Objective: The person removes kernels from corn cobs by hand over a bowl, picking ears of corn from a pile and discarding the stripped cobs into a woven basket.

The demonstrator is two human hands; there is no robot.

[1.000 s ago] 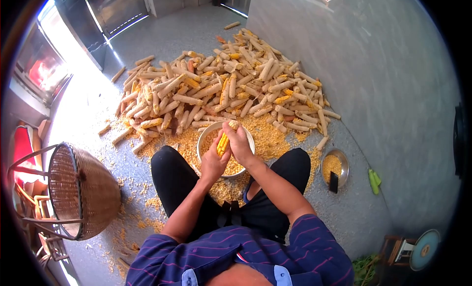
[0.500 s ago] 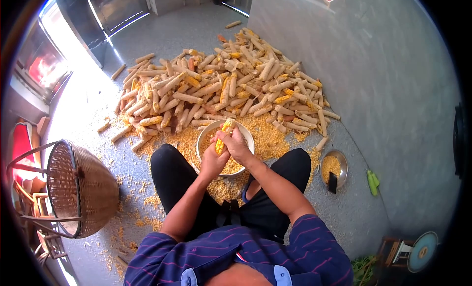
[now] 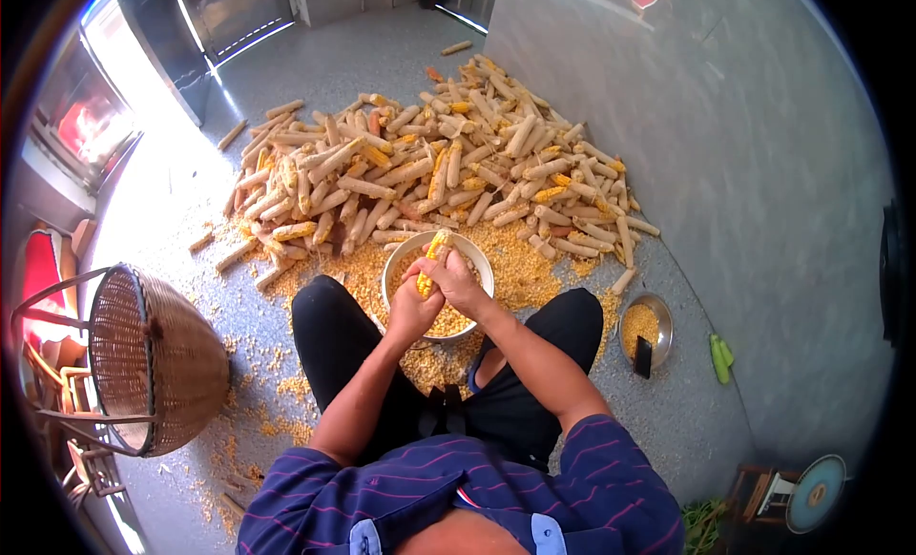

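Both hands grip one corn cob (image 3: 438, 246), partly covered in yellow kernels, over a white bowl (image 3: 487, 286). My left hand (image 3: 412, 309) is closed around its lower end. My right hand (image 3: 455, 280) wraps the cob a little higher, its thumb side pressed on the kernels. The cob's upper end sticks out above the fingers, tilted slightly to the right. Loose kernels (image 3: 448, 320) lie inside the bowl between my knees. Part of the cob's lower end is hidden by my fingers.
A large heap of mostly stripped cobs (image 3: 410, 168) lies ahead, with spilled kernels around it. To the left a wicker basket (image 3: 186, 359) lies on its side. At right are a metal bowl (image 3: 665, 335) of kernels, a black phone-like object (image 3: 643, 358) and green pods (image 3: 719, 359).
The hands stay on the cob over the bowl, with only a slight shift of the fingers and cob. The camera view has moved a little.
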